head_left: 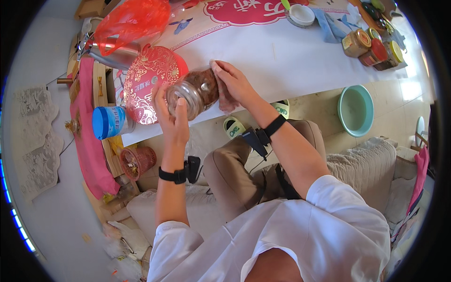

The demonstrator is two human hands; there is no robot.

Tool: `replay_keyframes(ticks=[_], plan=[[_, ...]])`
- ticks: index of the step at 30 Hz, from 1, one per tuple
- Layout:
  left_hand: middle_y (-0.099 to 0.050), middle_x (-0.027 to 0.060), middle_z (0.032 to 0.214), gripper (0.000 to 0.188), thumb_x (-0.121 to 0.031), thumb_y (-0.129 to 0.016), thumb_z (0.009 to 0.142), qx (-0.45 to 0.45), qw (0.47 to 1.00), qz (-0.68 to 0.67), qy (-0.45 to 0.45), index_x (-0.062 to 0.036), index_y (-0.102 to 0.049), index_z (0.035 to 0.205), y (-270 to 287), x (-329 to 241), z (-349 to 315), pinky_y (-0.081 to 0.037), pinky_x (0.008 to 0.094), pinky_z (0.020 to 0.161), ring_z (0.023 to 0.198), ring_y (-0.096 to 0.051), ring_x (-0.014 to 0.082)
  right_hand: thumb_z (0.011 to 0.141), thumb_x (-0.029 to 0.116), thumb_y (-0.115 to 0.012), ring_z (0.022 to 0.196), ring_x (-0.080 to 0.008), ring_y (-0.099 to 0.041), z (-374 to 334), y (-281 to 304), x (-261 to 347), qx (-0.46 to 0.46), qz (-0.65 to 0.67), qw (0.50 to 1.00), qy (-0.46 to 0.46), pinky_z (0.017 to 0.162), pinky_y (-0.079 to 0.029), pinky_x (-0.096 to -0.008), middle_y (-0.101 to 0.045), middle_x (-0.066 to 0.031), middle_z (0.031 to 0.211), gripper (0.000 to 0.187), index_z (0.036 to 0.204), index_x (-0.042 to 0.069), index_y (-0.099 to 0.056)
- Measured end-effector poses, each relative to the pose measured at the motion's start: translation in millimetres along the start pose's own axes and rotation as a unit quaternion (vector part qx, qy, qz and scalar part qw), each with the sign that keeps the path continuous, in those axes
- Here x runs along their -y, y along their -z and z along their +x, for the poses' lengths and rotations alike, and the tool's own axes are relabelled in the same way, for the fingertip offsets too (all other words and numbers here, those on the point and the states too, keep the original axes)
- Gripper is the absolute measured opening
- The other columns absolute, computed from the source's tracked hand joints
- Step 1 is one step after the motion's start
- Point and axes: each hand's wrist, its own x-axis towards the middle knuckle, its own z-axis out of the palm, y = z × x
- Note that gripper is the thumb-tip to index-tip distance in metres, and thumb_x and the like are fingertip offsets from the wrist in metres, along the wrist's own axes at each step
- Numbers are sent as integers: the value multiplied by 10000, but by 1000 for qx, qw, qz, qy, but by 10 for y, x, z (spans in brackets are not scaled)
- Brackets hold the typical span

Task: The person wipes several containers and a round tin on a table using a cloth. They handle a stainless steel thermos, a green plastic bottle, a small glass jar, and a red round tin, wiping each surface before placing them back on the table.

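In the head view, the left hand [173, 115] is wrapping its fingers around the lidded end of a glass jar [196, 91] filled with brownish-red contents, clamped on it. The jar is lying tilted on its side in mid-air, just over the near edge of the white table [282, 56], a little toward ten o'clock from the centre of the picture. The right hand [235, 83] is pressing a pinkish cloth [224, 96] against the jar's base at three o'clock from the jar, fingers closed together on the cloth.

At nine o'clock from the jar, a round red tin lid with gold patterns [148, 89] is standing on edge, and farther toward eight o'clock a blue-capped container [109, 122] is lying on the table edge. At eleven o'clock a red plastic bag [131, 21] is sitting above a steel kettle [115, 54]. Toward two o'clock, well apart, several small jars [371, 47] are clustering at the table's far end, and a teal basin [356, 109] is resting on the floor at three o'clock.
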Motion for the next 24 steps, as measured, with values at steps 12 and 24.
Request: replay_keyframes(ticks=[12,24], plan=[[-580,201,1310,434,-333,-700,940,39,985,-33,-166,8,-650,1204,-99,187,-213,-459,486,1068,1236,-562,393,1037,290,-524,877,-94,-599,164,159,291,54,-145,988,-1,850,-499,-250,-682,-53,1006,391,1327,49,-625],[-642,133,1228,353,-286,-762,860,154,940,9,-305,-98,-712,1155,-101,-32,427,-538,417,909,1097,-635,348,924,373,-609,664,-190,-675,830,162,749,222,-166,897,-345,568,-555,-361,-709,-58,874,296,987,105,-719]])
